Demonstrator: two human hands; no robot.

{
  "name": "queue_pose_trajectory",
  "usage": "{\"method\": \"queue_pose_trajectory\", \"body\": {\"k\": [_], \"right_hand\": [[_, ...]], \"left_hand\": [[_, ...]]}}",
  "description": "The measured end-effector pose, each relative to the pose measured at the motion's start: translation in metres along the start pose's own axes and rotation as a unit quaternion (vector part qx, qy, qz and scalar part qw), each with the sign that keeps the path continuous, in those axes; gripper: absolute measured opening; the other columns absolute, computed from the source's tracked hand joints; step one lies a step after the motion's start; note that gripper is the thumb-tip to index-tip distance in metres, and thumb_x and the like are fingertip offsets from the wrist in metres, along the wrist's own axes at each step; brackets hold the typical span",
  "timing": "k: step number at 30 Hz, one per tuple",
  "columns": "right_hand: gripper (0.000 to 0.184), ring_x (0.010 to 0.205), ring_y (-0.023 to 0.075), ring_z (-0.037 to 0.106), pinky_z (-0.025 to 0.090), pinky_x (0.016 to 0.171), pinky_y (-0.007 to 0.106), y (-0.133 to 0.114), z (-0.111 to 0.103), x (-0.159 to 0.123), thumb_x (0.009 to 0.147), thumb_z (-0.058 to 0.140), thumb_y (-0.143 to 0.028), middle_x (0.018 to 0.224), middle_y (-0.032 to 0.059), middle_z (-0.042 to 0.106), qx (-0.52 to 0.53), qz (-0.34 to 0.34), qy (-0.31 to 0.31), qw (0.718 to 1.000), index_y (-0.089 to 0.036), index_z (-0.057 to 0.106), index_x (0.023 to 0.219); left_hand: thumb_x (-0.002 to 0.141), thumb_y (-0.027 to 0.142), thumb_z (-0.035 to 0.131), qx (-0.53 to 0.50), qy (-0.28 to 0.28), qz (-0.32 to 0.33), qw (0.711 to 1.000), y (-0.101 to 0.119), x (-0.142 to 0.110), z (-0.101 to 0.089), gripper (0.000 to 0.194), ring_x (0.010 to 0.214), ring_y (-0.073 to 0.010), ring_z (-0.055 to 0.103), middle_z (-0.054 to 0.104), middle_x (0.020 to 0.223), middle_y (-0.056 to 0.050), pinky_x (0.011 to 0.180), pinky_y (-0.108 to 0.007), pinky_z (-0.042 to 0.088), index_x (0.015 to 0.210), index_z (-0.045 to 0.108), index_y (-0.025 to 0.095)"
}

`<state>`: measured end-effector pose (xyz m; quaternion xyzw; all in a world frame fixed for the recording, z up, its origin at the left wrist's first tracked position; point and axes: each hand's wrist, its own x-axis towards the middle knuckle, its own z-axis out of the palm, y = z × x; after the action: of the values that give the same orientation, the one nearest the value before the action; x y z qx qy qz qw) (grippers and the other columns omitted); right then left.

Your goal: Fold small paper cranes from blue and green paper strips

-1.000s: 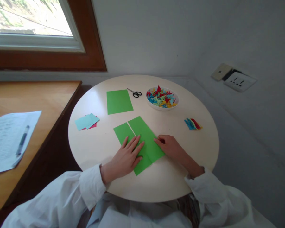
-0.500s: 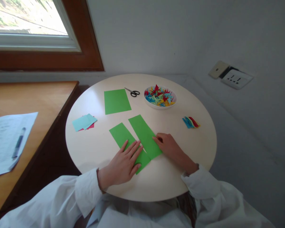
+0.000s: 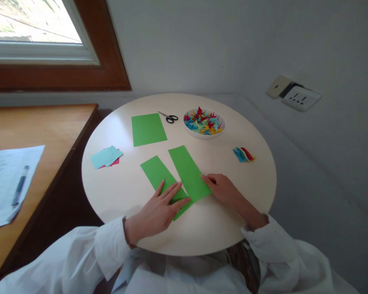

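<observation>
Two green paper strips, near side of the bowl of paper cranes (image 3: 201,135), on the white round surface (image 3: 129,183). Left green strip (image 3: 159,173): directly under left hand (image 3: 161,208), grip palm-down, fingers spread over its nearer part. Right green strip (image 3: 188,169): just left of right hand (image 3: 223,190), grip pinching its right edge between thumb and bent fingers. Gap between strips narrows toward person; can't tell if joined at near end. Scissors (image 3: 171,119) just left of bowl, green square sheet (image 3: 149,130) further left.
</observation>
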<state>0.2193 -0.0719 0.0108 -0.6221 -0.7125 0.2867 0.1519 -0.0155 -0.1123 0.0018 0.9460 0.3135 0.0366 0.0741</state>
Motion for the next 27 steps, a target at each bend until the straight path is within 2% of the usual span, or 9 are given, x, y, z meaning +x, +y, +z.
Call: {"method": "queue_pose_trajectory", "body": {"k": [4,8,17,21,27], "right_hand": [[0.039,0.052,0.0119,0.040,0.028,0.050,0.025,0.004,0.001,-0.003,0.084,0.037,-0.045,0.053,-0.0010,0.047,0.041,0.000,-0.004,0.999,-0.019,0.040,0.055],[0.033,0.051,0.0110,0.038,0.026,0.047,0.024,0.002,0.002,-0.008,0.079,0.044,-0.041,0.051,-0.0026,0.044,0.036,0.009,0.000,0.999,-0.019,0.040,0.054],[0.029,0.052,0.0109,0.038,0.027,0.050,0.025,0.001,0.004,-0.014,0.078,0.046,-0.033,0.055,-0.0006,0.051,-0.001,-0.015,0.010,1.000,-0.018,0.043,0.053],[0.029,0.052,0.0113,0.039,0.027,0.051,0.025,0.002,0.005,-0.014,0.079,0.046,-0.032,0.056,-0.0004,0.053,-0.009,-0.017,0.011,1.000,-0.018,0.044,0.054],[0.029,0.052,0.0114,0.040,0.027,0.052,0.025,0.003,0.005,-0.014,0.079,0.046,-0.032,0.055,-0.0006,0.052,-0.013,-0.017,0.011,1.000,-0.019,0.042,0.053]], "left_hand": [[0.091,0.018,0.037,-0.011,0.007,0.002,1.000,-0.001,-0.001,0.004,0.044,0.137,-0.0290,0.023,0.037,0.142,-0.018,0.106,-0.059,0.019,0.134,0.040,0.023],[0.093,0.024,0.034,-0.020,0.024,-0.002,1.000,-0.002,-0.003,0.006,0.039,0.136,-0.0289,0.025,0.037,0.142,-0.017,0.107,-0.059,0.017,0.131,0.044,0.023],[0.091,0.021,0.039,-0.023,0.011,0.001,1.000,0.000,-0.002,0.000,0.039,0.138,-0.0279,0.019,0.037,0.143,-0.015,0.106,-0.061,0.014,0.129,0.046,0.027],[0.091,0.021,0.039,-0.016,0.008,0.002,1.000,0.000,-0.002,0.000,0.042,0.138,-0.0277,0.018,0.038,0.142,-0.014,0.106,-0.061,0.013,0.132,0.042,0.028],[0.089,0.018,0.040,-0.010,0.003,0.000,1.000,0.001,-0.002,0.000,0.044,0.138,-0.0285,0.017,0.037,0.142,-0.016,0.106,-0.062,0.015,0.132,0.042,0.027]]}}
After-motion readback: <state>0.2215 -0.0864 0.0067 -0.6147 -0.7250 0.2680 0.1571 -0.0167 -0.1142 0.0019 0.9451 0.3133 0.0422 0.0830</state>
